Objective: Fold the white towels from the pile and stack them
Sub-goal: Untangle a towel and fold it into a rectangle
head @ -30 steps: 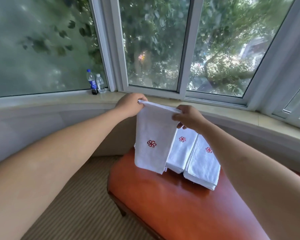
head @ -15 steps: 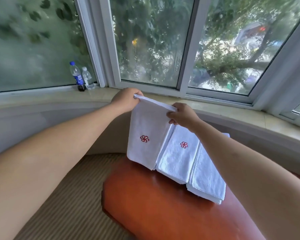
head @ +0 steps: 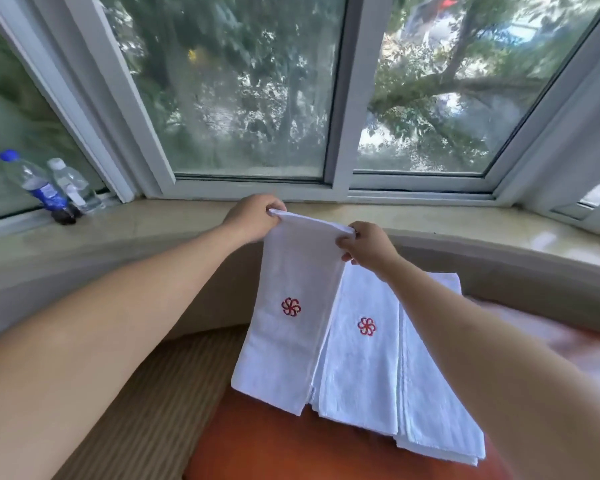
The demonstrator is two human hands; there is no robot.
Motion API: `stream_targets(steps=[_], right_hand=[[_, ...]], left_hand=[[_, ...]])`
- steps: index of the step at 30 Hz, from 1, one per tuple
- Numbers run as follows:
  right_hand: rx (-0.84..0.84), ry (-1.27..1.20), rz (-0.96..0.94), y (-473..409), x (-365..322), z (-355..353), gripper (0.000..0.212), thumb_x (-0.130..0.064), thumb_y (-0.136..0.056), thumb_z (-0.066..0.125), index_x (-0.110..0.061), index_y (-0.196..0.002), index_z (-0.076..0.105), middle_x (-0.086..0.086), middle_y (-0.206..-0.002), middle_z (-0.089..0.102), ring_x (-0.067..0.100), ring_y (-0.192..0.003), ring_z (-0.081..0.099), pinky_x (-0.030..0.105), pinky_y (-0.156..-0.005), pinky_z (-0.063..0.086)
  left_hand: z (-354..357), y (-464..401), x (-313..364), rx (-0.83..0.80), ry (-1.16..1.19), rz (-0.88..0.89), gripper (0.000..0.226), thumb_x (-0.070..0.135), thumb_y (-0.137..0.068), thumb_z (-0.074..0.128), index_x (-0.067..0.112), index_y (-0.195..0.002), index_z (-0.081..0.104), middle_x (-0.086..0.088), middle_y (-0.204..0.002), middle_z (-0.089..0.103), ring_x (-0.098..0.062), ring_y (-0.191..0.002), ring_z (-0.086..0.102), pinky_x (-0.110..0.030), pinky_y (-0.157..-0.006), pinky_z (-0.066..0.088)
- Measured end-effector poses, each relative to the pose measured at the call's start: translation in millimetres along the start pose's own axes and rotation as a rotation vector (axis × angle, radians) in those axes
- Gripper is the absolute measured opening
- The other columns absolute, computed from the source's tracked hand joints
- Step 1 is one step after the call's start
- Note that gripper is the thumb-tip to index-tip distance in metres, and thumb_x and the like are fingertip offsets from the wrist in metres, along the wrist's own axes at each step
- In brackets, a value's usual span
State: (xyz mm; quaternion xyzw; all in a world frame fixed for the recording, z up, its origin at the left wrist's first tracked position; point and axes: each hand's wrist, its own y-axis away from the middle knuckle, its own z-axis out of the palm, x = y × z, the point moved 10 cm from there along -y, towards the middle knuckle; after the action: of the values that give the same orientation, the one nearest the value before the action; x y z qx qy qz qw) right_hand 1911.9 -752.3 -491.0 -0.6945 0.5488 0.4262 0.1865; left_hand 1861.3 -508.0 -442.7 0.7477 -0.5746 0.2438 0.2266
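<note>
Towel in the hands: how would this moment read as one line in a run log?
step: folding | left hand and right hand: holding hanging towel by top corners | folded towels: on orange seat

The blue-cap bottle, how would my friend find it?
Look along the windowsill to its far left end. Two bottles stand there touching. Pick the blue-cap bottle with the blue label; the white-cap bottle beside it is clear and shorter.

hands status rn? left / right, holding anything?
Left hand: closed, pinching the top left corner of the hanging white folded towel with a red flower emblem.
Right hand: closed, pinching the same towel's top right corner.
</note>
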Motion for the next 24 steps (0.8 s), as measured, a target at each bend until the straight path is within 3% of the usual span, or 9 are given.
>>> stream_targets(steps=[4,9,13,15,16,18,21,24], right_hand=[[0.002,0.032,0.114,-47.4,45.2,20.7,0.018,-0.023,-0.088,0.062,-0.007,-0.094,0.067,0.009,-0.076,0.075,0.019,-0.066,0.075,0.045,-0.072,0.061],[0.02,0.065,0.182,-99.5,88.5,42.8,0.02,-0.022,-0.09,0.061,-0.015,-0.075,0.049,0.004,-0.069,0.067,0.021,-0.066,0.075,0.048,-0.073,0.059],[0.042,0.06,0.244,-137.8,121.4,62.6,0.018,-0.024,-0.091,0.057,-0.017,-0.076,0.049,0.0,-0.067,0.068,0.021,-0.069,0.074,0.049,-0.075,0.061],[0.065,-0.004,0.274,-149.2,139.9,76.0,0.008,-0.021,-0.093,0.055,-0.017,-0.097,0.059,-0.001,-0.084,0.071,0.026,-0.082,0.074,0.052,-0.082,0.06],[0.067,-0.047,0.295,-152.0,149.9,84.0,0.026,-0.02,-0.094,0.055,-0.018,-0.12,0.059,-0.002,-0.101,0.069,0.03,-0.092,0.072,0.052,-0.086,0.059],[0.058,-0.113,0.337,-148.0,166.5,99.0,0.061,-0.018,-0.093,0.057,-0.029,-0.149,0.037,-0.002,-0.136,0.054,0.034,-0.104,0.069,0.046,-0.087,0.059],[0.064,-0.202,0.376,-135.1,183.9,113.0,0.077,-0.013,-0.086,0.056,-0.044,-0.15,0.026,-0.01,-0.144,0.043,0.021,-0.083,0.07,0.03,-0.058,0.055],[0.104,-0.233,0.423,-118.0,194.8,116.4,0.079,-0.013,-0.085,0.055,-0.046,-0.151,0.027,-0.014,-0.135,0.042,0.011,-0.082,0.067,0.023,-0.053,0.05]], left_hand=[[51.3,-56.9,-37.1,-0.11,0.06,-0.033,0.014,0.02,-0.087,0.065,0.03,-0.092,0.073,0.012,-0.097,0.072,-0.016,-0.091,0.068,-0.033,-0.079,0.054],[107.6,-112.1,-80.7,-0.159,0.052,-0.092,0.017,0.02,-0.088,0.063,0.033,-0.095,0.071,0.014,-0.101,0.07,-0.011,-0.093,0.065,-0.024,-0.07,0.048],[143.1,-139.2,-114.1,-0.143,0.145,-0.136,0.025,0.014,-0.09,0.06,0.031,-0.107,0.068,0.01,-0.111,0.069,-0.013,-0.096,0.064,-0.027,-0.078,0.048],[159.8,-142.3,-130.4,-0.138,0.193,-0.147,0.031,0.012,-0.094,0.057,0.027,-0.121,0.065,0.011,-0.117,0.066,-0.012,-0.099,0.063,-0.024,-0.075,0.045],[167.1,-140.6,-138.6,-0.14,0.201,-0.156,0.034,0.014,-0.096,0.057,0.027,-0.127,0.061,0.012,-0.119,0.065,-0.012,-0.101,0.062,-0.024,-0.077,0.044],[181.9,-132.8,-156.4,-0.168,0.158,-0.183,0.04,0.024,-0.098,0.058,0.029,-0.137,0.054,0.011,-0.122,0.064,-0.011,-0.103,0.06,-0.03,-0.082,0.046],[209.7,-109.9,-184.6,-0.306,0.057,-0.257,0.05,0.032,-0.096,0.059,0.029,-0.144,0.046,0.007,-0.119,0.061,-0.015,-0.101,0.061,-0.033,-0.079,0.05],[228.8,-82.3,-207.7,-0.409,0.033,-0.338,0.045,0.036,-0.095,0.061,0.023,-0.136,0.049,0.009,-0.104,0.057,-0.013,-0.09,0.06,-0.027,-0.067,0.045]])
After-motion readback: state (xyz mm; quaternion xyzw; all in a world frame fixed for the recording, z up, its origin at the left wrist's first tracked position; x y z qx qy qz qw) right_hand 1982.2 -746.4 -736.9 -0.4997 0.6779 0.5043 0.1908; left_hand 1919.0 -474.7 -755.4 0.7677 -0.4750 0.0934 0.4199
